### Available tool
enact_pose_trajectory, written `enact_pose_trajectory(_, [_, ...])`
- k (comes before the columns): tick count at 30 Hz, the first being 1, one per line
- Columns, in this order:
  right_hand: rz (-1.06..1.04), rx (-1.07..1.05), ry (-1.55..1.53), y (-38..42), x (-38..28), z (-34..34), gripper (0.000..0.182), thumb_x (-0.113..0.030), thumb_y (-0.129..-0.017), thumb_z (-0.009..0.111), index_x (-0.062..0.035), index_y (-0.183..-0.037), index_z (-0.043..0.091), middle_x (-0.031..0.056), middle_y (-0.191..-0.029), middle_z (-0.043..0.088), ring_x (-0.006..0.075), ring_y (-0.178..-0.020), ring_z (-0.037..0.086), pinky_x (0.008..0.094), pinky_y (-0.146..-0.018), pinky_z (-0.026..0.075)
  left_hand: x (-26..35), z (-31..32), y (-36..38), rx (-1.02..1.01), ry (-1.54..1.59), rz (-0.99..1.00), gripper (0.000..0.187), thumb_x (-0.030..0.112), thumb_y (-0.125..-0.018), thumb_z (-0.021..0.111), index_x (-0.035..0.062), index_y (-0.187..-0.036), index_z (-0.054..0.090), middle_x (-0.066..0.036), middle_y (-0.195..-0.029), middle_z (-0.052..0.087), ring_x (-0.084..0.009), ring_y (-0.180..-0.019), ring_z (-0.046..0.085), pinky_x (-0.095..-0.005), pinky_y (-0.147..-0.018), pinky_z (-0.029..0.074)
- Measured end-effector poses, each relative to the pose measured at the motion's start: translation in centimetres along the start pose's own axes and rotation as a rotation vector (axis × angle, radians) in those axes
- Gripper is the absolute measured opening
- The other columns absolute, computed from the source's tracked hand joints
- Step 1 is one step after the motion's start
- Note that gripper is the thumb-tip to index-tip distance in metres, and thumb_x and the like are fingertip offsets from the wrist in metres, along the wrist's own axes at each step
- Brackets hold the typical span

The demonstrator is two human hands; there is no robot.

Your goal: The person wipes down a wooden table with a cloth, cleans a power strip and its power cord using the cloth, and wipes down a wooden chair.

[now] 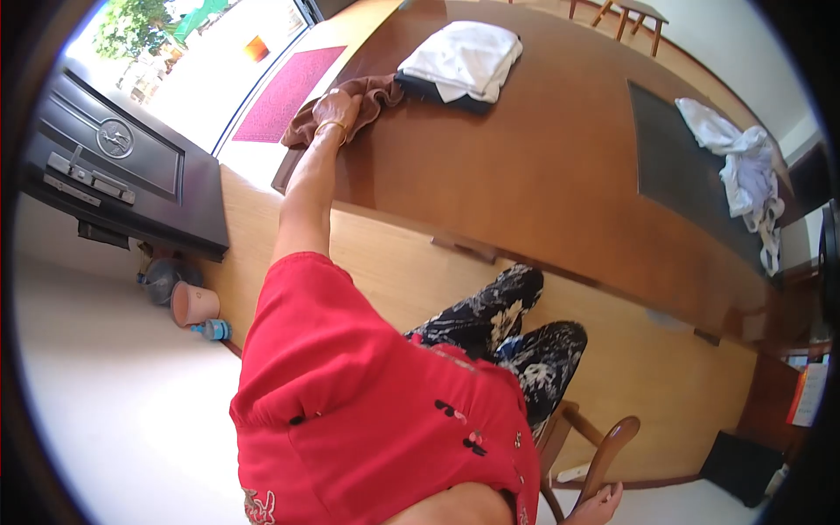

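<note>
My left hand [338, 110] reaches out to the table's left end and is closed on a crumpled brown cloth [378, 87], which partly hangs at the table's edge. Right beside that cloth lies a folded white garment [464, 58], stacked on a dark folded one [468, 101]. Down at the lower right, my right hand [600, 507] rests low near the curved wooden armrest of the chair [612, 451]. Its fingers look loosely apart, and nothing shows in them.
The brown wooden table [507, 175] has a dark inset panel [669, 149] and crumpled white plastic bags [744, 166] at its right. A dark door [131, 166] stands open at left. A pink bin [194, 304] and a bottle [213, 330] sit on the floor.
</note>
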State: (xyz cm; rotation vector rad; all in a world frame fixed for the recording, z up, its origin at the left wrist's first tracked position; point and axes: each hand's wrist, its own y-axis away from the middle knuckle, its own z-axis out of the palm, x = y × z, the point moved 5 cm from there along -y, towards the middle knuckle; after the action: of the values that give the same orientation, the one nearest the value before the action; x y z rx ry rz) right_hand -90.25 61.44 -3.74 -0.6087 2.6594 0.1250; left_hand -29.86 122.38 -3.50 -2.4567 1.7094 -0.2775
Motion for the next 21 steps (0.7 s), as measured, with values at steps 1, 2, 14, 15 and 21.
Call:
enact_pose_trajectory(1, [-0.065,0.046,0.012,-0.5,-0.6,-0.1,0.034,-0.018,-0.085,0.058,0.0002,-0.114,0.060,0.0231,-0.112,0.060,0.0364,-0.100,0.058,0.0379,-0.088,0.046,-0.9,0.6,-0.7,-0.022,0.003,-0.049,0.051,0.044,-0.082,0.053,-0.0021,-0.103,0.064,-0.022,-0.106,0.064,-0.0342,-0.099,0.062,-0.0418,-0.085,0.048])
enact_pose_trajectory(2, [-0.070,0.056,0.002,-1.5,-1.6,-0.4,0.034,-0.018,-0.085,0.058,0.0002,-0.114,0.060,0.0231,-0.112,0.060,0.0364,-0.100,0.058,0.0379,-0.088,0.046,-1.3,0.4,-0.8,-0.010,0.012,-0.051,0.051,0.044,-0.082,0.053,-0.0021,-0.103,0.064,-0.022,-0.106,0.064,-0.0342,-0.099,0.062,-0.0418,-0.085,0.048])
enact_pose_trajectory(14, [-1.020,-0.041,-0.046,-16.8,-22.8,9.3,0.027,-0.003,-0.085,0.057,0.0007,-0.113,0.057,0.0157,-0.124,0.053,0.0331,-0.115,0.049,0.0395,-0.097,0.040,-0.9,-2.3,6.8,-0.035,0.174,0.280,0.035,0.025,-0.075,0.053,-0.0069,-0.089,0.059,-0.030,-0.090,0.062,-0.0417,-0.090,0.060,-0.0483,-0.081,0.046])
enact_pose_trajectory(15, [-1.029,-0.046,-0.053,-17.6,-23.8,10.5,0.027,-0.003,-0.085,0.057,0.0007,-0.113,0.057,0.0157,-0.124,0.053,0.0331,-0.115,0.049,0.0395,-0.097,0.040,0.3,-3.5,9.0,-0.046,0.176,0.289,0.031,0.023,-0.075,0.054,-0.0058,-0.085,0.060,-0.029,-0.086,0.062,-0.0423,-0.086,0.061,-0.0488,-0.080,0.047])
enact_pose_trajectory(21, [-1.081,0.185,-0.039,-21.4,-26.1,14.6,0.020,-0.008,-0.088,0.056,0.0005,-0.106,0.060,0.0132,-0.116,0.058,0.0295,-0.112,0.051,0.0377,-0.094,0.042,8.6,-5.0,18.3,-0.234,0.348,0.617,0.023,0.020,-0.075,0.058,-0.0014,-0.078,0.051,-0.023,-0.082,0.058,-0.0392,-0.079,0.056,-0.0466,-0.071,0.044])
